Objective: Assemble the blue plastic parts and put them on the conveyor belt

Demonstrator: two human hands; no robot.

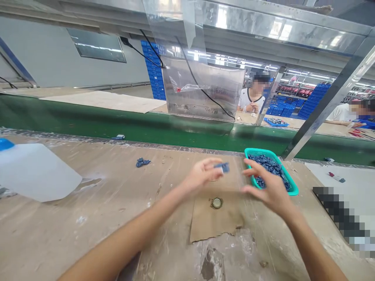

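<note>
My left hand point(205, 171) holds a small blue and white piece point(224, 168) between its fingertips, above a sheet of brown cardboard point(205, 222). Facing it, my right hand point(266, 183) has its fingers spread with nothing between them, in front of the near left side of a turquoise basket point(293, 189). Many small dark blue pieces point(266, 164) fill the basket. On the cardboard lies a round metal bottle cap point(216, 203). A dark blue lump point(142, 162) rests on the worktable left of my hands.
A translucent jug with a blue cap point(38, 171) lies at the left. Behind the worktable point(117, 187) runs a green belt point(181, 134). A slanted metal post point(304, 132) stands behind the basket. Two people sit across the belt.
</note>
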